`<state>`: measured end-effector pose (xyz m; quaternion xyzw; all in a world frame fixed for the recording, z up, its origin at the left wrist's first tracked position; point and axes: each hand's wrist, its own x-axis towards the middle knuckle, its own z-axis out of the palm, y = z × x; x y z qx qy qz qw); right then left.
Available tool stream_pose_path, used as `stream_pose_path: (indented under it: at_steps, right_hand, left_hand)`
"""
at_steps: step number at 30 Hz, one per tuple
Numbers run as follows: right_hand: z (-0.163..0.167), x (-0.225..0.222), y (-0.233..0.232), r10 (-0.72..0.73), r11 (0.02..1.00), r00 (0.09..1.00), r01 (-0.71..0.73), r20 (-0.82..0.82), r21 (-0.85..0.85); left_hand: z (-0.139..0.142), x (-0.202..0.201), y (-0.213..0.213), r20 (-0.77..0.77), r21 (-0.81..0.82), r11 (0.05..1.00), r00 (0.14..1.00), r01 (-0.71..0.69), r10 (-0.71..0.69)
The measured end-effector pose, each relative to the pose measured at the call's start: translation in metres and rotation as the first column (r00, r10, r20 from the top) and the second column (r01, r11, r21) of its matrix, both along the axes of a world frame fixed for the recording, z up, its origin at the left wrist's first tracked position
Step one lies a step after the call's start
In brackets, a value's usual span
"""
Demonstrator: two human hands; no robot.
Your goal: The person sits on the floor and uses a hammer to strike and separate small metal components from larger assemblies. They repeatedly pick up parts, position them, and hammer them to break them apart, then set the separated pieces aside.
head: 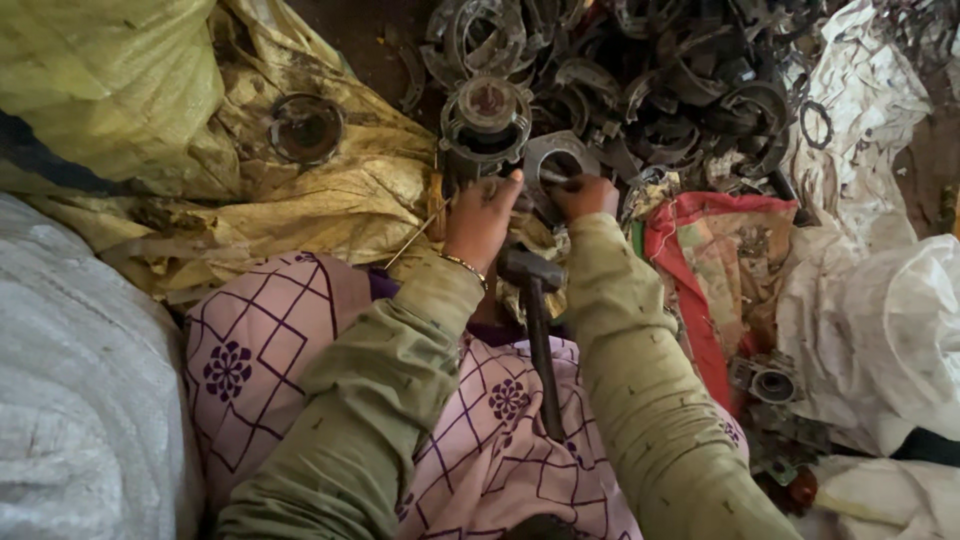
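Observation:
My left hand (pixel 480 215) rests against a round metal bearing housing (pixel 487 118) that stands upright in front of me. My right hand (pixel 583 193) grips a grey metal ring-shaped part (pixel 553 157) beside that housing, its fingers closed on the ring's edge. A hammer (pixel 535 320) lies between my forearms on my lap, head toward the hands, held by neither hand. A thin metal rod (pixel 415 238) lies slanted just left of my left wrist. Both arms wear olive green sleeves.
A heap of dark scrap metal rings and clamps (pixel 680 80) fills the top. A yellow sack (pixel 330 190) carries a round metal ring (pixel 305 127). White sacks (pixel 880 330) lie right, a red cloth (pixel 720 260) beside them, a grey sack (pixel 80 400) left.

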<state>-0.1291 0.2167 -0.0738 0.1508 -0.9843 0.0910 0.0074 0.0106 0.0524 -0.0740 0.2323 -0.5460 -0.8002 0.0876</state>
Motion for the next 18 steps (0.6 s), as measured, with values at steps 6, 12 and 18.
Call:
stream_pose_path:
  at_steps: [6,12,18]
  right_hand:
    - [0.015,0.015,0.080,-0.186,0.945,0.980,0.199,0.073,-0.260]
    - [0.054,0.054,0.236,-0.422,0.886,0.905,0.425,-0.059,0.186]
    - [0.054,0.068,0.266,-0.448,0.890,0.891,0.452,-0.074,0.057]
  left_hand:
    - [0.010,0.002,-0.005,-0.019,0.035,0.999,1.000,0.001,0.000]
    - [0.011,0.006,-0.003,0.037,0.085,0.995,0.998,0.051,-0.054]
    - [0.003,0.003,0.006,-0.008,-0.104,0.995,1.000,-0.002,0.001]
